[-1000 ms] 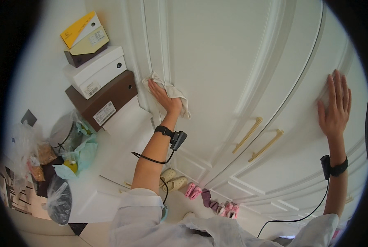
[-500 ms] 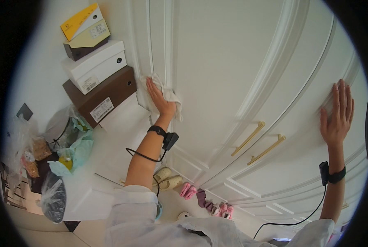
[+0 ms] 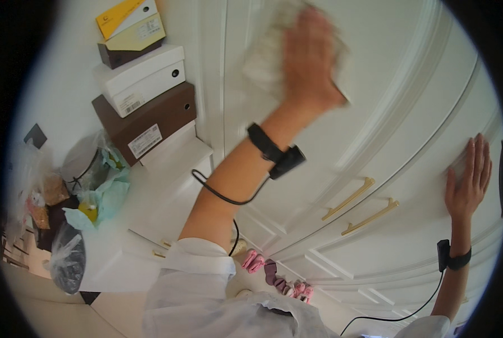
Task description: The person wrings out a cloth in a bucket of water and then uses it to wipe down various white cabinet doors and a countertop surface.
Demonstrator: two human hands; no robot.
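Observation:
My left hand (image 3: 310,62), smeared by motion, presses a whitish cloth (image 3: 265,59) against the white cabinet door (image 3: 341,34). Part of the cloth is hidden under the palm. Far to the right, my right hand (image 3: 468,179) lies flat on another white door panel with its fingers stretched and holds nothing. Between the hands, below them, are two gold bar handles, the left one (image 3: 348,199) and the right one (image 3: 370,217). Each wrist wears a black strap with a small dark device and a cable.
Stacked shoe boxes, a brown one (image 3: 150,121) at the bottom, stand on a white cabinet (image 3: 175,163) at left. Beside them are plastic bags (image 3: 102,194) and a clear-wrapped dark bundle (image 3: 69,265). Pink shoes (image 3: 254,261) and other footwear (image 3: 279,279) sit on the floor below.
My left hand has swept the cloth up and right, from the panel edge by the boxes onto the wide door. My right hand stays flat, slightly lower in view.

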